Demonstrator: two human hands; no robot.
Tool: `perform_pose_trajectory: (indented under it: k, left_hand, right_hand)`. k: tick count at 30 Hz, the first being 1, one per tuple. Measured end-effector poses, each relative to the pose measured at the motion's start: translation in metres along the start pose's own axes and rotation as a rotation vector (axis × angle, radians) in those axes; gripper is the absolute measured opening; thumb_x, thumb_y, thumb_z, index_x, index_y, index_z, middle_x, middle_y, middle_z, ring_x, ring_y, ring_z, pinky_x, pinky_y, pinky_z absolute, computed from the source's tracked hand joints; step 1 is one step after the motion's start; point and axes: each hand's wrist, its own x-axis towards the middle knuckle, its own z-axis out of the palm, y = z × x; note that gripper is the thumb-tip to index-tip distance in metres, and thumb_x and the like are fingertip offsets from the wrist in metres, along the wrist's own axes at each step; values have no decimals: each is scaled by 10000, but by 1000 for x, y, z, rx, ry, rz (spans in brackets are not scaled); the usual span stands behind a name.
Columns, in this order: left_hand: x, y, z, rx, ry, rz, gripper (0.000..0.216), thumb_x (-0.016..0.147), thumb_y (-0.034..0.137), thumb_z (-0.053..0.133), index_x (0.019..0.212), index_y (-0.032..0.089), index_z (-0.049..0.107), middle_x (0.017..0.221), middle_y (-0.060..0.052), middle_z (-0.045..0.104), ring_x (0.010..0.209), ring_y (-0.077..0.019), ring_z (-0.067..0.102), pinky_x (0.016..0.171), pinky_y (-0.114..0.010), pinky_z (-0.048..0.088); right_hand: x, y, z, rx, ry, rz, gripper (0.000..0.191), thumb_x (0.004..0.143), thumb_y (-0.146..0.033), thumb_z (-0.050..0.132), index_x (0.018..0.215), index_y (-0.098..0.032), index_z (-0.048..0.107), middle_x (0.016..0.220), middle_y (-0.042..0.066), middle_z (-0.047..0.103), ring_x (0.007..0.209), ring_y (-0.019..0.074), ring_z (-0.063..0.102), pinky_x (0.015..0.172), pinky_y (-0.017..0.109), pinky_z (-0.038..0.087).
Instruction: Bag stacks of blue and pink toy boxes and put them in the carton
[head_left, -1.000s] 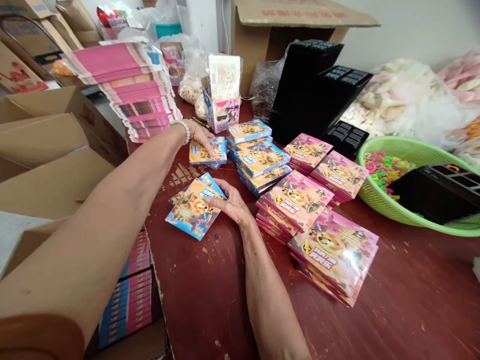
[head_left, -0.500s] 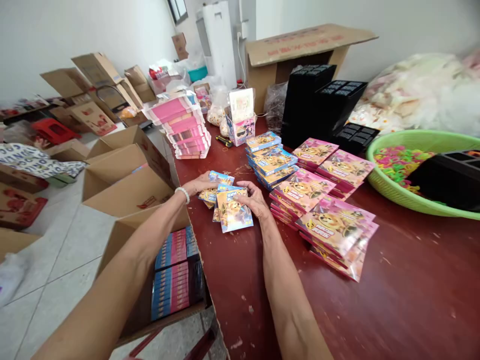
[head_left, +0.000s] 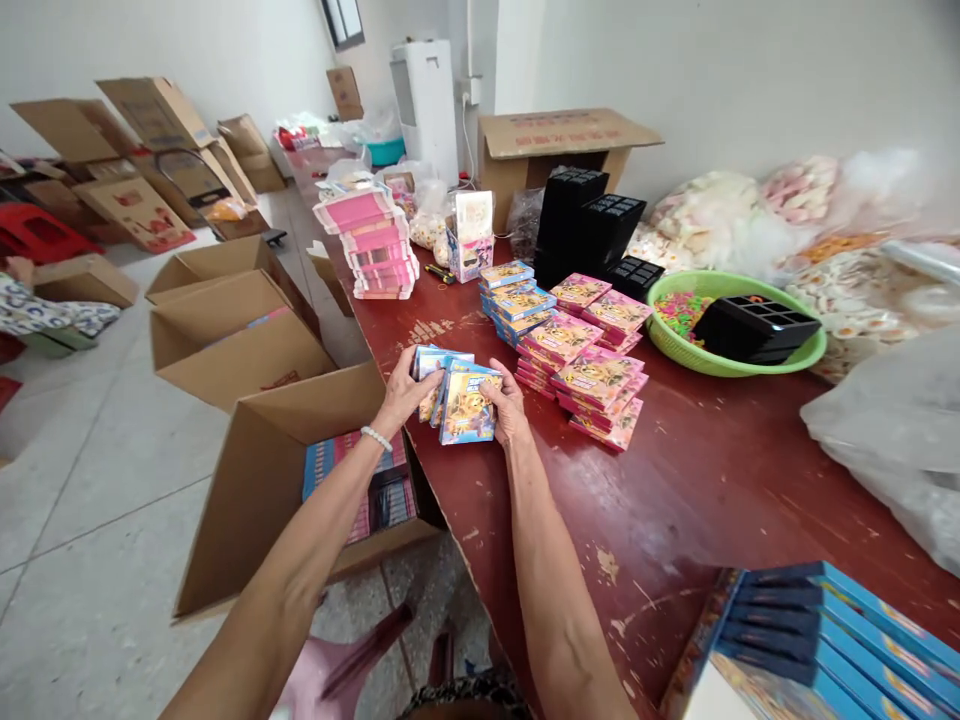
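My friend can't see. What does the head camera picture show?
A left hand and right hand hold a bunch of blue packets at the edge of a red table. Behind lie stacks of pink packets and a green basket; an open cardboard box stands beside the table.

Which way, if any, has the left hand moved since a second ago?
Yes. The left hand has drawn back from the stacked blue packets toward the edge of the table, joining the right hand on the bundle.
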Motion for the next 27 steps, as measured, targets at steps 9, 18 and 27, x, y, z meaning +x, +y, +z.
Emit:
perform_pose_trajectory:
  k: [9,18,27]
  left_hand:
    - [-93,16,26,-193,88,45,577,957,729,587,1284,254,612,1250,-83,736,1197,-293,674,1087,-422,515]
    - [-120,23,37,-273,-17,-113,629,919,766,630,1253,233,613,1217,-88,719,1179,-295,663,1059,-414,510]
    - [-154,36,74,-336,-288,-212,722,758,893,695,961,202,652,1002,-98,738,969,-284,693,832,-370,549]
  right_hand:
    - [-74,-16,6,-3,50,-163,809,529,-337,1036,1258,-283,690,1153,3,809,990,210,777,947,400,662]
    - [-121,-34,6,-58,168,-154,752,547,-323,1011,1220,-258,681,1036,-14,796,936,198,764,915,382,664]
    - [-174,-65,-30,-175,426,-62,617,549,-275,1002,1048,-224,642,851,-18,775,741,191,742,717,352,686]
